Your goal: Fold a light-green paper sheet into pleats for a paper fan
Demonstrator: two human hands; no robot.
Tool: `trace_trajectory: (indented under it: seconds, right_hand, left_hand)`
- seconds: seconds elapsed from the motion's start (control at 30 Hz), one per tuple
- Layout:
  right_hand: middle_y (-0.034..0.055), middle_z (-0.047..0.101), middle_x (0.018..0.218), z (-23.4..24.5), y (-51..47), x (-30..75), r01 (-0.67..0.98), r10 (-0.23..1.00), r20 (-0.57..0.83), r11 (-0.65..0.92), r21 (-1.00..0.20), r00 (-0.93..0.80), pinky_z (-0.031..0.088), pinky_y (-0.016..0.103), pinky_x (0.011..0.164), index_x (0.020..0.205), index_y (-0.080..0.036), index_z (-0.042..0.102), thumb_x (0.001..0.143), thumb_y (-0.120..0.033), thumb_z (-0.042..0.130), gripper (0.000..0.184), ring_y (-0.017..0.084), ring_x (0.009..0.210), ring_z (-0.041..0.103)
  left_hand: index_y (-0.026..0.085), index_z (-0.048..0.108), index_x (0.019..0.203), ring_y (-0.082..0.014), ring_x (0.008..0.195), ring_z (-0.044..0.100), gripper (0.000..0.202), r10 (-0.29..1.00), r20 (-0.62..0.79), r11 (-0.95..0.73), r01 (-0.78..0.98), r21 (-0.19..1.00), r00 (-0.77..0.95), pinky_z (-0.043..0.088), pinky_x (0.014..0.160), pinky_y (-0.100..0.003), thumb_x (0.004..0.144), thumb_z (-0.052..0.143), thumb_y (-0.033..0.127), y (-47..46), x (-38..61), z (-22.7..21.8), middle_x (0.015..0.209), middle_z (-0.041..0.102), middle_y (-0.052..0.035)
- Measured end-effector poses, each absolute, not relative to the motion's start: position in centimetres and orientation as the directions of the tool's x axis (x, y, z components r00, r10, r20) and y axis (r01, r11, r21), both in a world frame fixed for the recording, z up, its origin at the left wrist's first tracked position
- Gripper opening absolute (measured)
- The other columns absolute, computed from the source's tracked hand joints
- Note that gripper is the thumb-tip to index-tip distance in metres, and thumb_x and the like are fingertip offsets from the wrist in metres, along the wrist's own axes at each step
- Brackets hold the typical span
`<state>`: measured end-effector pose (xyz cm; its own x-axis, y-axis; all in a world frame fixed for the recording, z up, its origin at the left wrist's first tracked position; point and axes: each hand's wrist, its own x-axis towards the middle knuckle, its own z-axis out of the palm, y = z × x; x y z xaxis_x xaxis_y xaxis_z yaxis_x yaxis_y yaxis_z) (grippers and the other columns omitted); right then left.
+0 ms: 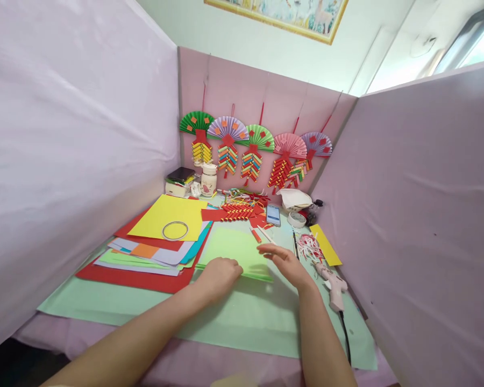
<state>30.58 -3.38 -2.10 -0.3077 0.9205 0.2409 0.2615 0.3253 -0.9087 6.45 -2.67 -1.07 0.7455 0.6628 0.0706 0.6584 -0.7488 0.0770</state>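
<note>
A light green sheet of paper (236,248) lies on the green cutting mat (242,317) in front of me. My left hand (220,275) rests with curled fingers on the sheet's near left edge. My right hand (284,262) lies over its right part, fingers stretched out flat toward the left. Whether the left fingers pinch the paper edge is hidden.
A stack of coloured paper (153,250) topped by a yellow sheet with a ring lies left. A glue gun (334,285), ribbon scraps (308,247), a phone (273,214) and red paper pieces (240,209) lie right and behind. Paper fan decorations (252,145) hang on the back partition.
</note>
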Motion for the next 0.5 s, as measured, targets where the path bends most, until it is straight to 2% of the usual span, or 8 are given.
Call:
trace_trajectory:
  seconds: [0.1, 0.17, 0.23, 0.3, 0.37, 0.5]
  right_hand:
    - [0.0082, 0.053, 0.132, -2.4, -0.2, 30.1, 0.532, 0.942, 0.32, 0.321, -0.783, -0.097, 0.037, 0.042, 0.104, 0.122, -0.025, 0.06, 0.09, -0.047, 0.046, 0.041, 0.022, 0.124, 0.046]
    - [0.0085, 0.046, 0.141, -2.7, 2.2, 29.2, 0.754, 0.936, 0.324, 0.311, -0.579, -0.137, 0.026, 0.045, 0.111, 0.127, -0.025, 0.058, 0.091, -0.04, 0.046, 0.041, 0.023, 0.133, 0.035]
    - [0.0076, 0.034, 0.15, -3.2, 4.2, 28.2, 0.879, 0.954, 0.235, 0.267, -0.395, -0.185, 0.019, 0.046, 0.114, 0.132, -0.025, 0.053, 0.091, -0.031, 0.046, 0.042, 0.025, 0.14, 0.022]
    - [0.0044, 0.029, 0.153, -3.9, 5.5, 27.4, 0.937, 0.979, 0.108, 0.198, -0.288, -0.174, 0.018, 0.05, 0.113, 0.133, -0.028, 0.051, 0.092, -0.029, 0.044, 0.042, 0.028, 0.143, 0.016]
    - [0.0011, 0.029, 0.153, -4.7, 5.8, 27.2, 0.962, 0.991, 0.025, 0.131, -0.238, -0.129, 0.019, 0.051, 0.111, 0.133, -0.031, 0.049, 0.094, -0.034, 0.039, 0.04, 0.026, 0.142, 0.018]
    - [0.0063, 0.028, 0.153, -5.6, 5.2, 29.0, 0.979, 0.999, 0.034, 0.006, -0.205, 0.001, 0.025, 0.046, 0.109, 0.133, -0.022, 0.048, 0.096, -0.035, 0.033, 0.042, 0.026, 0.139, 0.024]
  left_hand:
    - [0.018, 0.066, 0.085, -0.0218, 0.079, 0.063, 0.024, 0.609, 0.121, -0.793, 0.602, 0.095, 0.784, 0.045, 0.068, -0.03, 0.087, 0.043, 0.015, -2.3, 6.3, -2.4, 0.084, 0.066, -0.0092]
    - [0.018, 0.066, 0.086, -0.0215, 0.082, 0.062, 0.022, 0.598, 0.139, -0.802, 0.588, 0.11, 0.789, 0.045, 0.069, -0.029, 0.087, 0.044, 0.014, -2.3, 6.3, -3.2, 0.085, 0.065, -0.0091]
    - [0.018, 0.066, 0.086, -0.0211, 0.084, 0.061, 0.022, 0.583, 0.148, -0.813, 0.571, 0.116, 0.799, 0.045, 0.068, -0.029, 0.087, 0.045, 0.014, -2.4, 6.4, -4.0, 0.085, 0.065, -0.0089]
    - [0.018, 0.065, 0.085, -0.0211, 0.084, 0.06, 0.022, 0.57, 0.151, -0.821, 0.56, 0.109, 0.807, 0.045, 0.068, -0.029, 0.088, 0.044, 0.014, -2.5, 6.6, -4.5, 0.084, 0.064, -0.0088]
    - [0.017, 0.064, 0.083, -0.0216, 0.084, 0.06, 0.022, 0.571, 0.147, -0.821, 0.562, 0.104, 0.808, 0.045, 0.067, -0.029, 0.088, 0.043, 0.014, -2.5, 6.7, -4.8, 0.084, 0.064, -0.0088]
    - [0.017, 0.065, 0.084, -0.022, 0.086, 0.059, 0.02, 0.596, 0.135, -0.803, 0.581, 0.135, 0.792, 0.046, 0.07, -0.03, 0.086, 0.045, 0.014, -2.5, 6.8, -5.0, 0.085, 0.064, -0.0096]
